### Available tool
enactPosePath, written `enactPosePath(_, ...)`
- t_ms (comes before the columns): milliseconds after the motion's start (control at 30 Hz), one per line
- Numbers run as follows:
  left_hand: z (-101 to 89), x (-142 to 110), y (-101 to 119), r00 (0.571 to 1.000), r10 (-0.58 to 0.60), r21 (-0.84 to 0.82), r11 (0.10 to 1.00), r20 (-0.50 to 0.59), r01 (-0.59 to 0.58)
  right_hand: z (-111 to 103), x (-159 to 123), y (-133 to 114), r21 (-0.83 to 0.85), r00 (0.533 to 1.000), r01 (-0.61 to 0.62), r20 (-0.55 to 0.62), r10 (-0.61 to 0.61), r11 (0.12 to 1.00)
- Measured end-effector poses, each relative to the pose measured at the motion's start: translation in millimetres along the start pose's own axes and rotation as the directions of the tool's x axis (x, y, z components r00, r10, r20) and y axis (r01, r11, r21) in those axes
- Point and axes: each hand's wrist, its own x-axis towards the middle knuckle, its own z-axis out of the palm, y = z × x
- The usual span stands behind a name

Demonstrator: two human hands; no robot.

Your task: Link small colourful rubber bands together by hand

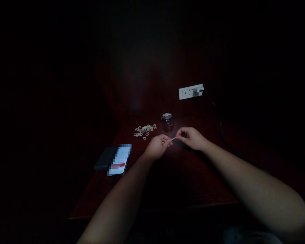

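Note:
Between my two hands a small pale pink elastic band [173,138] is drawn out, lit against the dark table. My left hand [158,146] pinches its left end between thumb and fingers. At the other end, my right hand [190,138] grips it the same way. Just beyond my left hand lies a loose heap of small coloured elastic bands [147,131], in yellow, green, pink and blue. A clear round jar [167,120] with a greyish lid stands behind my hands, upright and closed.
A lit phone [120,160] lies on the left of the dark red table [188,189], against a black flat device [105,158] with a cable. On the back wall is a white socket panel [186,92] with a plug [198,90]. The room is very dark.

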Motion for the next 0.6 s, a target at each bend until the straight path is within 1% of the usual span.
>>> enactPosePath(167, -0.7, -2, 2, 0.999, 0.042, 0.043, 0.998, -0.022, -0.041, 6, -2, -5, 0.031, 0.998, 0.040, 0.037, -0.041, 0.999)
enactPosePath(267, -1.2, -2, 2, 0.999, 0.037, 0.059, 0.998, -0.027, -0.035, 8, -2, -5, 0.050, 0.999, 0.035, 0.037, -0.037, 0.998)
enactPosePath(467, -0.7, -2, -2, 0.999, 0.023, 0.087, 0.996, 0.027, -0.025, 4, 0, 0, 0.013, 0.999, 0.024, 0.028, -0.025, 1.000)
enactPosePath(533, -3.7, -4, -6, 1.000, -0.009, 0.189, 0.982, 0.027, 0.004, 3, 0, 1, 0.008, 1.000, 0.005, -0.004, -0.005, 1.000)
enactPosePath(600, -9.3, -5, -11, 0.999, -0.039, 0.358, 0.933, -0.007, 0.039, 3, 0, 2, 0.020, 0.999, -0.026, -0.031, 0.027, 0.999)
